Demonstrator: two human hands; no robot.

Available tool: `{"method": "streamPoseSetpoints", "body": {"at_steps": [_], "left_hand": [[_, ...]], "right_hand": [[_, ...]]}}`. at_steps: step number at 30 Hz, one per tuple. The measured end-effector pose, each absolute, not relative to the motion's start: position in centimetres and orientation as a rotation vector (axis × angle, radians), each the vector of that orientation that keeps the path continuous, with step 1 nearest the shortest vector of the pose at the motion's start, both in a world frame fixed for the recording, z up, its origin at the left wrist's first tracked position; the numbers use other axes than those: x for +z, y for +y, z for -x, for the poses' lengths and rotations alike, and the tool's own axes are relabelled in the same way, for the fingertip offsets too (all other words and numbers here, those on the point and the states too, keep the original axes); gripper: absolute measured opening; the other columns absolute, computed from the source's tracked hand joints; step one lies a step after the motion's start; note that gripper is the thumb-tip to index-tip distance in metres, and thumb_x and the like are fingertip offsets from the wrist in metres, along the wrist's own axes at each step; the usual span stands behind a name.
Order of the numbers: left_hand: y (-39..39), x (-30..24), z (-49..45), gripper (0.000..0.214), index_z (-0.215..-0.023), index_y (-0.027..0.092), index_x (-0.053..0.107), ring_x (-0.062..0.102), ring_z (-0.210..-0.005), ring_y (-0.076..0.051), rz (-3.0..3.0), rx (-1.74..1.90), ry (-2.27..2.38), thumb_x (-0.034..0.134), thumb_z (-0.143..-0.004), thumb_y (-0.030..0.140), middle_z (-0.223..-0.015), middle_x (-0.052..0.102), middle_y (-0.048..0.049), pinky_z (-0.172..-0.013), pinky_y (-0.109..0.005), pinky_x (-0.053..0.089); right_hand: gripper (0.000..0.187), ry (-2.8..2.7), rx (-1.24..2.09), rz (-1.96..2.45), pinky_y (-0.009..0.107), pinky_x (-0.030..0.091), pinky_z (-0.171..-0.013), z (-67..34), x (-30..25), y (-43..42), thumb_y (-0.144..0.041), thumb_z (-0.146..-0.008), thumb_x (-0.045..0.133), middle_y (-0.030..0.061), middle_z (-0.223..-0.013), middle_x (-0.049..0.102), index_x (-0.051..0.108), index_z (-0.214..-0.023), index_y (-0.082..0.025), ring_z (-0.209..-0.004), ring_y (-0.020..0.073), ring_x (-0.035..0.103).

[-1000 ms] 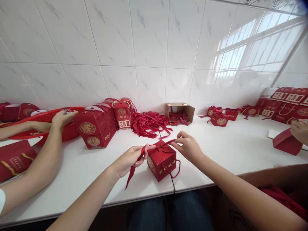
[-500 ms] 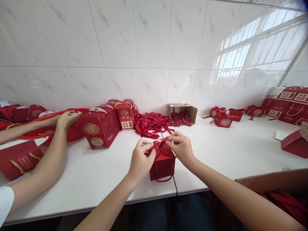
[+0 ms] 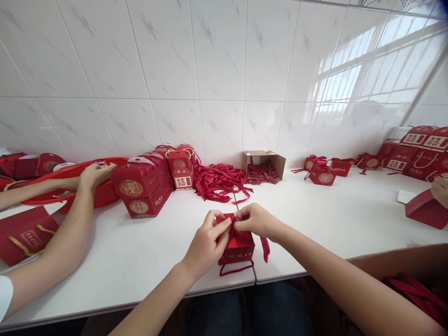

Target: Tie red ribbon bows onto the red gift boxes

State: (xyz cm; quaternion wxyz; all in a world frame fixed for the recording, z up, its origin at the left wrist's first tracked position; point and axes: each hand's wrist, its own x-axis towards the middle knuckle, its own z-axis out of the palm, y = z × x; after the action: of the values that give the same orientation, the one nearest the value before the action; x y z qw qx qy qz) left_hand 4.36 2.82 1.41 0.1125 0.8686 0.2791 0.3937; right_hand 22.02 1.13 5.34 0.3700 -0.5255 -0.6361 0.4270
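A small red gift box (image 3: 241, 249) sits at the table's front edge, its rope handle (image 3: 237, 269) hanging down the near side. My left hand (image 3: 206, 240) pinches the red ribbon (image 3: 231, 218) over the box top, thumb and forefinger closed. From the other side my right hand (image 3: 257, 219) pinches the same ribbon, its fingertips close to the left ones. One ribbon end (image 3: 265, 249) dangles below my right hand, past the box's right side. The fingers partly hide the crossing of the ribbon.
Loose red ribbons (image 3: 220, 179) lie by the wall beside an open cardboard box (image 3: 280, 163). Stacked red boxes (image 3: 140, 189) stand to the left. A co-worker's arms (image 3: 75, 233) reach over a red basin (image 3: 107, 189). Another person's hand (image 3: 440, 190) holds a red box at the right.
Both hands have drawn closer together over the box and slightly lower. A ribbon end now hangs on the right, and lettering shows on the box's near side.
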Motion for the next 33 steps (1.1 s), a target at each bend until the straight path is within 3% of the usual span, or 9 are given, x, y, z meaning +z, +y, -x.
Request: {"method": "streamPoseSetpoints", "body": {"at_steps": [4, 8, 13, 16, 20, 25, 28, 33], "left_hand": [[4.2, 1.9, -3.8, 0.024, -0.089, 0.018, 0.068, 0.055, -0.074, -0.012, -2.596, 1.101, 0.604, 0.044, -0.088, 0.014, -0.097, 0.05, -0.0072, -0.067, -0.027, 0.049], [5.4, 2.1, -3.9, 0.021, -0.074, 0.018, 0.071, 0.053, -0.063, -0.009, -2.44, 1.044, 0.609, 0.052, -0.083, 0.016, -0.089, 0.051, -0.0052, -0.055, -0.022, 0.045], [5.4, 3.3, -3.3, 0.017, -0.076, 0.019, 0.071, 0.051, -0.061, -0.009, -2.303, 0.88, 0.72, 0.054, -0.079, 0.021, -0.096, 0.052, -0.0059, -0.047, -0.02, 0.04], [5.4, 4.5, -2.0, 0.013, -0.068, 0.019, 0.065, 0.055, -0.073, -0.014, -2.381, 0.811, 0.809, 0.053, -0.073, 0.016, -0.097, 0.055, -0.0056, -0.057, -0.023, 0.046], [5.6, 5.5, -1.0, 0.011, -0.065, 0.021, 0.061, 0.054, -0.097, -0.022, -2.405, 0.737, 0.868, 0.052, -0.071, 0.018, -0.097, 0.059, -0.0054, -0.083, -0.034, 0.047], [5.5, 5.7, -2.0, 0.025, -0.064, 0.019, 0.056, 0.054, -0.106, -0.025, -2.053, 0.726, 0.734, 0.047, -0.083, 0.032, -0.114, 0.058, -0.0088, -0.09, -0.038, 0.044], [5.6, 5.4, -1.9, 0.027, -0.062, 0.02, 0.056, 0.047, -0.113, -0.026, -2.229, 0.718, 0.858, 0.049, -0.083, 0.035, -0.112, 0.06, -0.0064, -0.096, -0.043, 0.037], [5.5, 4.3, -0.6, 0.026, -0.064, 0.021, 0.058, 0.043, -0.11, -0.027, -2.597, 0.647, 1.037, 0.05, -0.084, 0.036, -0.1, 0.06, -0.0057, -0.096, -0.052, 0.029]], "right_hand": [[0.005, -1.8, 1.123, 1.419, 0.02, 0.024, -0.043, -22.8, 5.9, 1.5, -0.017, -0.055, 0.058, -0.0075, -0.048, 0.042, 0.054, -0.054, -0.016, -0.048, 0.006, 0.033], [0.004, -1.909, 1.113, 1.418, 0.02, 0.029, -0.045, -22.7, 5.7, 2.2, -0.019, -0.056, 0.06, -0.0052, -0.053, 0.048, 0.059, -0.056, -0.015, -0.051, 0.007, 0.039], [0.006, -1.998, 0.824, 1.358, 0.023, 0.039, -0.053, -22.8, 4.9, 2.3, -0.018, -0.059, 0.06, -0.0009, -0.063, 0.055, 0.06, -0.053, -0.017, -0.06, 0.0114, 0.049], [0.005, -2.032, 0.532, 1.418, 0.029, 0.045, -0.07, -23.6, 4.9, 1.7, -0.016, -0.058, 0.062, 0.0052, -0.085, 0.062, 0.061, -0.053, -0.018, -0.083, 0.0193, 0.056], [0.005, -2.083, 0.283, 1.526, 0.043, 0.039, -0.088, -24.3, 5.1, 0.6, -0.016, -0.06, 0.063, 0.0078, -0.108, 0.06, 0.06, -0.056, -0.018, -0.105, 0.0268, 0.05], [0.008, -2.082, 0.103, 1.532, 0.047, 0.035, -0.09, -23.8, 5.3, 0.0, -0.019, -0.067, 0.059, 0.0076, -0.112, 0.058, 0.056, -0.06, -0.018, -0.109, 0.027, 0.047], [0.003, -2.038, 0.029, 1.595, 0.046, 0.034, -0.09, -23.8, 5.1, -0.3, -0.02, -0.066, 0.059, 0.0076, -0.114, 0.057, 0.057, -0.067, -0.019, -0.111, 0.0279, 0.045], [0.035, -1.964, 0.012, 1.587, 0.047, 0.037, -0.091, -24.1, 4.3, -1.1, -0.016, -0.061, 0.058, 0.0108, -0.126, 0.048, 0.055, -0.096, -0.02, -0.119, 0.0297, 0.039]]}}
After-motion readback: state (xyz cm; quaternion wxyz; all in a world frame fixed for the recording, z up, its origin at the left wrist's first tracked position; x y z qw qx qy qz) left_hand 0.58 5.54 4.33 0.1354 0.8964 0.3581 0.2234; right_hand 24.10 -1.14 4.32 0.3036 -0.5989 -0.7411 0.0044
